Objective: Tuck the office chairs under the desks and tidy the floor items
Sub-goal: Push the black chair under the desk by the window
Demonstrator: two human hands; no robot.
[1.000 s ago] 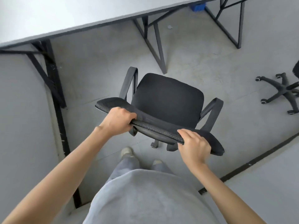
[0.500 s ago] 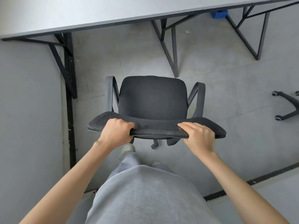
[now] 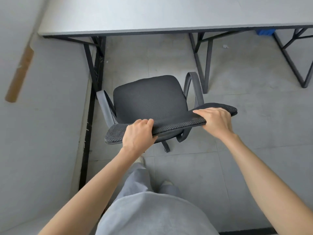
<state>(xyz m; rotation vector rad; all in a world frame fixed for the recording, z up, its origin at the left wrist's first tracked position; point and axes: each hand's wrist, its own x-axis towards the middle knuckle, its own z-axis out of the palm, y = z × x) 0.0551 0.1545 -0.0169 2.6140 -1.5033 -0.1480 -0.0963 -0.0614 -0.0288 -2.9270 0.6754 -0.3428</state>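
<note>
The step in hand is tucking a chair under a desk. The chair [image 3: 150,99] stands on the floor [image 3: 245,116] in front of the worktop [image 3: 152,14], with its seat facing the worktop's near edge and short of it; no part of the seat is under the top yet. It sits nearer the worktop's left corner, close beside the left frame leg [image 3: 94,65].

The left hand [image 3: 138,135] is closed over the top edge of the backrest [image 3: 177,125], fingers curled over the front. The right hand [image 3: 216,122] grips the same edge further right, fingers laid flat along the top. Both grips are holding the backrest.

Judgement: the chair is angled slightly, its right side further forward. The next move calls for a straight push toward the worktop, steering the left armrest [image 3: 105,106] clear of the left frame leg and the right armrest [image 3: 194,87] clear of the middle leg [image 3: 205,65].

A blue object [image 3: 265,31] lies on the floor under the far right of the worktop; this may be a floor item to be tidied.
</note>
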